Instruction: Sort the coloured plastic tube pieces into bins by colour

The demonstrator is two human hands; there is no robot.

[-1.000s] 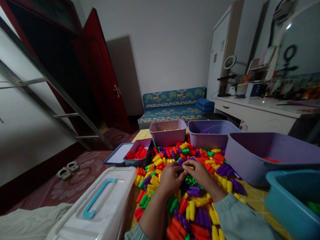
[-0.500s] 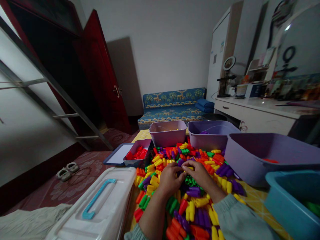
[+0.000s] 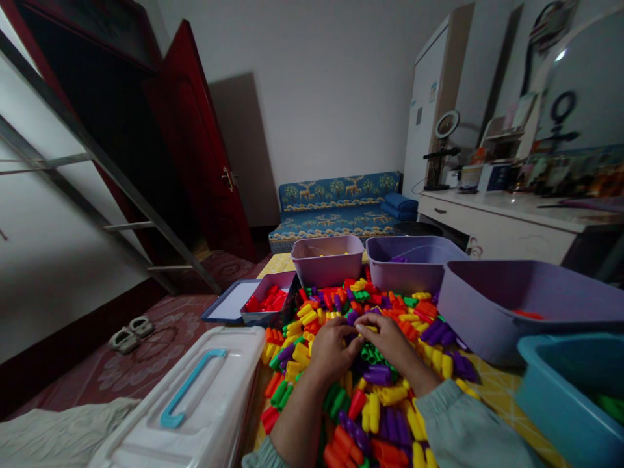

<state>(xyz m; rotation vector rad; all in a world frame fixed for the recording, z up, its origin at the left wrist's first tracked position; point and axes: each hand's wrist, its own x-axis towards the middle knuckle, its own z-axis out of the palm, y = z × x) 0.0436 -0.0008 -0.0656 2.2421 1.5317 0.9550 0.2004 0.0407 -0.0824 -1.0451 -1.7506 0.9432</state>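
Note:
Over a spread of coloured plastic tube-shaped pieces [image 3: 377, 374], my two hands meet with fingertips close together. My left hand [image 3: 331, 351] is closed, its fingers curled down and thumb pointing toward the other hand. My right hand [image 3: 385, 335] is closed too, thumb and forefinger bent into a pinch. A bit of a yellow piece [image 3: 369, 329] shows in the gap of the right fingers; whether it is held or lies behind cannot be made out. Green tubes [image 3: 371, 354] lie just under the hands, with purple pieces [image 3: 377, 375] nearer to me.
Lilac bins [image 3: 327, 265], [image 3: 404, 279], [image 3: 492, 331] line the far and right sides of the yellow-covered table. A blue tub [image 3: 550, 377] stands at right. At left are a box of red pieces [image 3: 267, 300] and a white lid [image 3: 214, 390] with a blue handle.

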